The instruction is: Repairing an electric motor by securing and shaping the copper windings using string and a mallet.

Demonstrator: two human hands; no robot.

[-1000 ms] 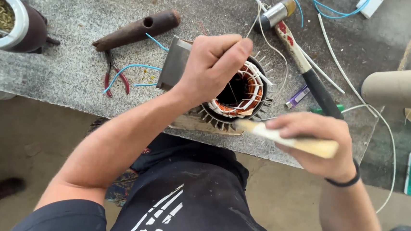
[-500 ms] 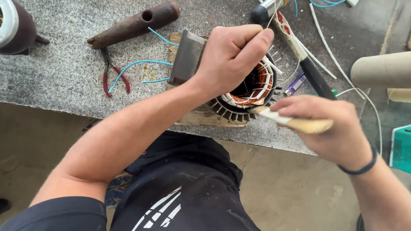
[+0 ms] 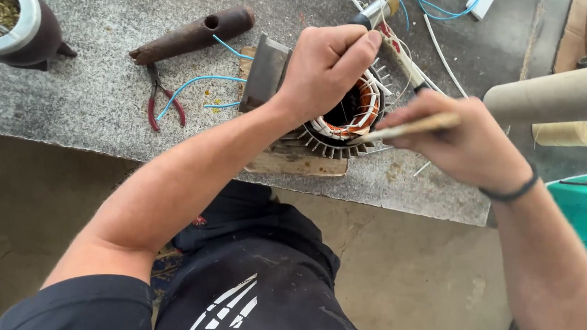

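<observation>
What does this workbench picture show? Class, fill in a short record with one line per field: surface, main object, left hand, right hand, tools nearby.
surface: grey speckled stone bench
main object: finned motor stator with copper windings, resting on a wooden block
left hand: left hand grips the stator's top edge
right hand: right hand holds a pale wooden stick, tip at the windings
tools nearby: red-handled pliers, rusty metal tube, blue wire, cardboard tube, dark cup of dried herb
</observation>
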